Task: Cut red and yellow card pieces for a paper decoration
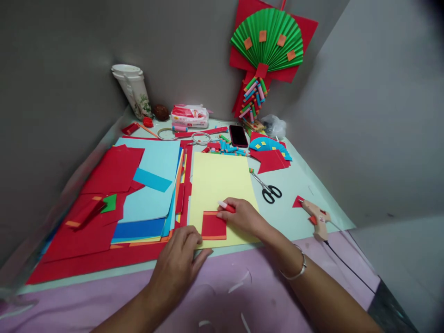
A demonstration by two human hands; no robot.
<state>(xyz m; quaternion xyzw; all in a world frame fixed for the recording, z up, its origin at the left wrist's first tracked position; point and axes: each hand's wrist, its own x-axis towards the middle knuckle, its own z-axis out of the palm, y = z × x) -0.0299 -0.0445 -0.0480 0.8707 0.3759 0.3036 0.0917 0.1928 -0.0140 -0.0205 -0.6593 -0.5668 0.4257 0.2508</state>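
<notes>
On a pale yellow sheet lies a small red paper square with orange strips along its upper and lower edges. My right hand is closed on a short red stick with a white end, held over the square's upper right corner; whether it is a pen or a glue stick I cannot tell. At the yellow sheet's lower left edge rests my left hand, holding nothing, its fingers bent and its thumb apart. Its fingertips are just left of the red square.
Stacked coloured sheets and red paper lie left. Scissors and a glue gun with a cord are right. Behind are small paper rolls, a phone, tape rolls, a tissue pack and a tall cup.
</notes>
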